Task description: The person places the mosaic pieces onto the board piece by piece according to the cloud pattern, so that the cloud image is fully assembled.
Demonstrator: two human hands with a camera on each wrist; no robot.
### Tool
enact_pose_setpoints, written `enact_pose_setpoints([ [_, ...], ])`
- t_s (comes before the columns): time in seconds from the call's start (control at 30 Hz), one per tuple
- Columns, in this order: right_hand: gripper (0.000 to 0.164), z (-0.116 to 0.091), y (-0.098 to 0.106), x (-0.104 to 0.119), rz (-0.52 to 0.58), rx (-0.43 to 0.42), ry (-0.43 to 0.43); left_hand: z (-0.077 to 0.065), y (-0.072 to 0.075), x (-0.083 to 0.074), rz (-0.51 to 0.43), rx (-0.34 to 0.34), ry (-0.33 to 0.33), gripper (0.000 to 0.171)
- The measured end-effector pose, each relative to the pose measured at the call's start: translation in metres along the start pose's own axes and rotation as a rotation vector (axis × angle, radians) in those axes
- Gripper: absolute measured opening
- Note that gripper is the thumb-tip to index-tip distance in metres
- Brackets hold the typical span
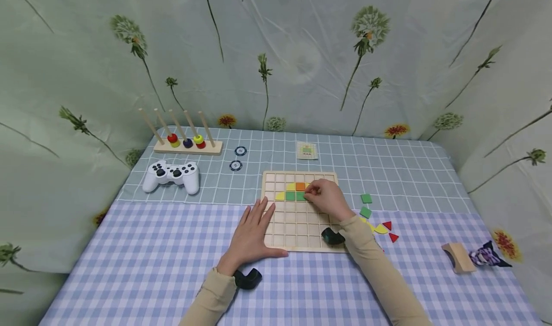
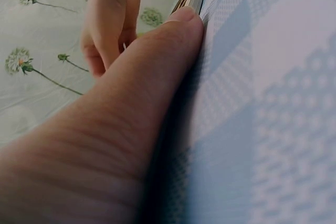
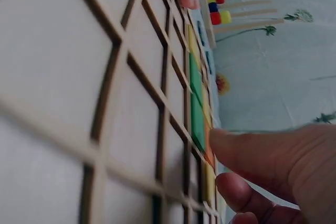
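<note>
A wooden grid board (image 1: 295,226) lies on the table with flat coloured tiles in its upper cells. My left hand (image 1: 251,235) rests spread along its left side, thumb (image 2: 181,22) at the front edge. With bent thumb and fingers, my right hand (image 1: 327,197) pinches at a yellow tile (image 3: 209,184), low at the board. Beside those fingertips sit an orange tile (image 1: 300,186) and a green tile (image 3: 197,121). Another green tile (image 1: 291,196) and a yellow corner tile (image 1: 280,196) continue the row leftward. The right fingers partly hide the nearby cells.
Loose green squares (image 1: 366,198), yellow pieces (image 1: 381,229) and red triangles (image 1: 393,238) lie right of the board. A pattern card (image 1: 307,150) is behind it. Leftward are a white game controller (image 1: 171,176), peg stand (image 1: 188,147) and chips (image 1: 235,165). A wooden arch (image 1: 459,258) stands far right.
</note>
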State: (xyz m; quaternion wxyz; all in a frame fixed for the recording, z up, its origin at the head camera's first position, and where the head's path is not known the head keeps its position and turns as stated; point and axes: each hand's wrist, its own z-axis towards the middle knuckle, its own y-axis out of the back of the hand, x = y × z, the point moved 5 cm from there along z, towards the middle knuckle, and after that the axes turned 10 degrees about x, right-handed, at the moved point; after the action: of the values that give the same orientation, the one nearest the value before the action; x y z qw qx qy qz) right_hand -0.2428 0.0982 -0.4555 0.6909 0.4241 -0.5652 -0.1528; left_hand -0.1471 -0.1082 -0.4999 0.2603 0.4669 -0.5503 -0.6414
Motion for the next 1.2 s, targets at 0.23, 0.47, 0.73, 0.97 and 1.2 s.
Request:
enact_pose_setpoints([
  [0.23, 0.011, -0.029, 0.035, -0.030, -0.018, -0.069, -0.064, 0.001, 0.001, -0.002, -0.012, -0.008, -0.004, 0.122],
  [0.47, 0.017, -0.062, 0.070, -0.071, -0.059, -0.129, -0.190, 0.000, 0.001, -0.002, -0.023, -0.004, -0.001, 0.122],
  [0.73, 0.029, -0.083, 0.090, -0.091, -0.096, -0.142, -0.354, 0.001, 0.000, -0.001, -0.033, 0.000, 0.001, 0.122],
  [0.97, 0.040, -0.082, 0.085, -0.100, -0.105, -0.073, -0.450, 0.001, 0.000, -0.002, -0.030, 0.016, 0.010, 0.123],
  [1.2, 0.042, -0.076, 0.078, -0.100, -0.099, -0.070, -0.477, 0.000, 0.001, -0.002, -0.026, 0.011, 0.008, 0.122],
])
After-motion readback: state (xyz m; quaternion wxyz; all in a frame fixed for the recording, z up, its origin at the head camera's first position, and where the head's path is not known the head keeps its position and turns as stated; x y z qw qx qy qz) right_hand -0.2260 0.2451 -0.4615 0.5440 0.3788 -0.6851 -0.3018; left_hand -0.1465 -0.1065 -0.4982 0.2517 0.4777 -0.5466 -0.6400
